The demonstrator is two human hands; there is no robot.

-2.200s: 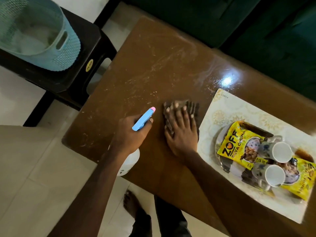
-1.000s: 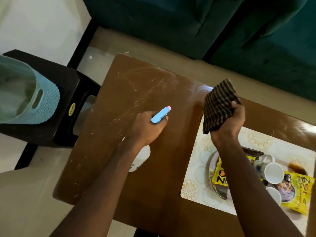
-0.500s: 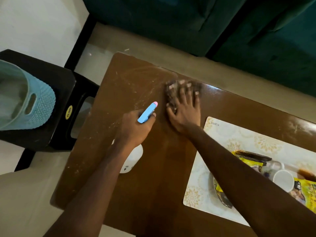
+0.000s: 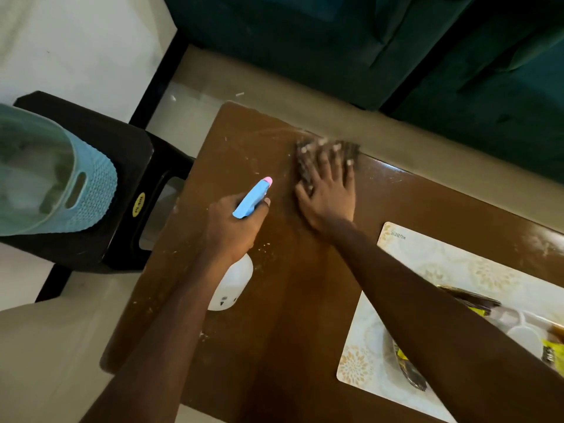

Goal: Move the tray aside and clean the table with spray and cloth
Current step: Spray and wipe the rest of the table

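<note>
— Where is the cloth?
— At upper centre, flattened on the brown table under the spread right hand.
— And the spray bottle?
— Grasped in the left hand, centre frame; the tray sits lower right.

Glossy wooden table, checked cloth

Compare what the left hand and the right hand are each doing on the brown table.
The left hand is closed round the white spray bottle with the blue trigger head, raised above the brown wooden table; the right hand lies flat with fingers spread, pressing the dark checked cloth onto the table near its far edge. The left hand looks sharp; the right hand's fingertips are blurred. Both are bare and over the left part of the table.
</note>
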